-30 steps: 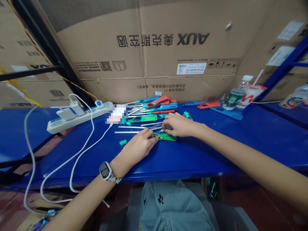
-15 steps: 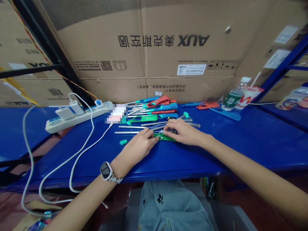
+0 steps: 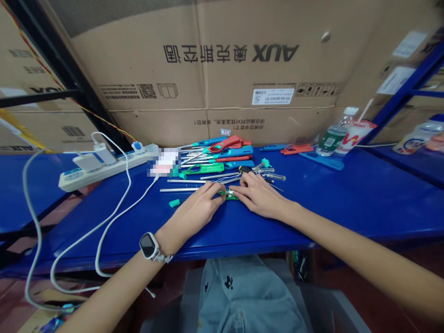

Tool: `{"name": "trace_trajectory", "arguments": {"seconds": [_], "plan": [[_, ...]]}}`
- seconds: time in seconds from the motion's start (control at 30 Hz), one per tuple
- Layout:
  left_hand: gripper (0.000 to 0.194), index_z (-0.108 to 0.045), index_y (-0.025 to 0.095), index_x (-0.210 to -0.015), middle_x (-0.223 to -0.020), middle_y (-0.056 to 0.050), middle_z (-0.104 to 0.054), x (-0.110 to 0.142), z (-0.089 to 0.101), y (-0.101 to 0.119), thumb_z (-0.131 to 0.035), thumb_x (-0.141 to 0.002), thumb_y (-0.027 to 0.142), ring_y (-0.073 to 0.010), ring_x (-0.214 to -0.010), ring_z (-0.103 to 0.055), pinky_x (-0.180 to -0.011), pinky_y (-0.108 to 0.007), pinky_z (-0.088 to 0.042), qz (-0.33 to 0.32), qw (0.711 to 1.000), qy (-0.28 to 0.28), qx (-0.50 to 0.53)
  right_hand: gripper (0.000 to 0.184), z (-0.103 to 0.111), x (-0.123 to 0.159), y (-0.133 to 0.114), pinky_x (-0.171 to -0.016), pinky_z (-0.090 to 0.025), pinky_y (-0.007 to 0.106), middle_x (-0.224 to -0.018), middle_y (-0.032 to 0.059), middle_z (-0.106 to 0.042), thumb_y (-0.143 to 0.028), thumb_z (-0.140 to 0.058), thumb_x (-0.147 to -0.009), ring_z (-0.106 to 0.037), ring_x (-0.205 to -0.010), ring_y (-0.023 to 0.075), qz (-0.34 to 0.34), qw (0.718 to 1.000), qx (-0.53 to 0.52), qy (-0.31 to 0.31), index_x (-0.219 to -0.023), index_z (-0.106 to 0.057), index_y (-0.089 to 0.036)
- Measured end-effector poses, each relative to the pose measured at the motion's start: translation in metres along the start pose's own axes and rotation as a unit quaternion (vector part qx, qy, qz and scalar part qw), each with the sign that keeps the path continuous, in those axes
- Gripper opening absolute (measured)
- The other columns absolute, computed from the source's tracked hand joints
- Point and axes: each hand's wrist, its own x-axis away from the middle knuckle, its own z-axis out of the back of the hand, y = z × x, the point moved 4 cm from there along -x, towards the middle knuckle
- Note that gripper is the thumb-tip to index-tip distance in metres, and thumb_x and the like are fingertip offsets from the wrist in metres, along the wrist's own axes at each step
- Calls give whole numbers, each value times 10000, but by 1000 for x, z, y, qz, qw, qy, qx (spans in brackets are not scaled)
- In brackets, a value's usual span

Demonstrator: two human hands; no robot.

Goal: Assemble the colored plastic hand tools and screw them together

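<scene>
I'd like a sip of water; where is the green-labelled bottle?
In the head view, the green-labelled bottle is toward the right of the blue tabletop, just left of the cup, behind a blue casing.
</scene>
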Motion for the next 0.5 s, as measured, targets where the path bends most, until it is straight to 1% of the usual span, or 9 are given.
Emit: {"name": "trace_trajectory", "arguments": {"seconds": [0.1,0.2,0.27,0.3,0.37,0.43,0.5], "plan": [[266,-730,106,-1106,-1268,-123,-688,1,-5,0,-474,-1034,105,-260,-1072,-585,-953,-426,-567,-30,1000,-9,2,408,0,1,1,-811,-405,374,-983,107,-541,-385,-401,-1083,-473,-919,243,-1,1000,9,-5,-1264,-724,-215],[265,-717,107,-1131,-1285,-123,-701,3,-7,-2,-476,-1025,87,-257,-1064,-597,-957,-433,-564,-32,999,-18,8,424,-2,2,4,-811,-407,374,-996,108,-539,-398,-386,-1086,-474,-917,244,-5,1000,9,-13,-1332,-690,-235],[250,-709,103,-1116,-1274,-127,-704,3,-5,-1,-481,-1018,77,-255,-1049,-602,-941,-425,-565,-34,999,-16,13,437,-4,2,6,-819,-412,384,-1008,111,-543,-405,-371,-1089,-480,-930,251,-8,1000,14,-21,-1372,-667,-252],[237,-704,102,-1096,-1248,-127,-710,2,-3,0,-482,-1017,74,-252,-1033,-603,-926,-416,-568,-35,999,-12,18,443,-5,2,6,-824,-415,389,-1013,112,-547,-409,-366,-1089,-483,-936,254,-10,999,16,-25,-1389,-655,-260],[209,-685,105,-1039,-1134,-121,-726,1,1,2,-478,-1021,79,-244,-988,-604,-879,-389,-574,-31,999,-6,33,451,-5,3,7,-835,-423,398,-1028,114,-554,-415,-359,-1090,-489,-948,258,-16,999,19,-33,-1424,-628,-273],[196,-651,119,-980,-973,-99,-708,-1,4,3,-464,-1030,92,-232,-921,-606,-807,-357,-573,-7,999,-6,49,456,-5,3,7,-845,-430,407,-1041,117,-560,-415,-358,-1090,-495,-961,264,-21,999,22,-40,-1445,-608,-279],[194,-610,140,-932,-865,-72,-653,-1,6,2,-449,-1032,103,-218,-850,-602,-733,-332,-555,27,998,-5,64,459,-5,2,6,-849,-435,414,-1049,121,-564,-411,-356,-1090,-499,-973,270,-24,998,28,-46,-1457,-597,-278]]}}
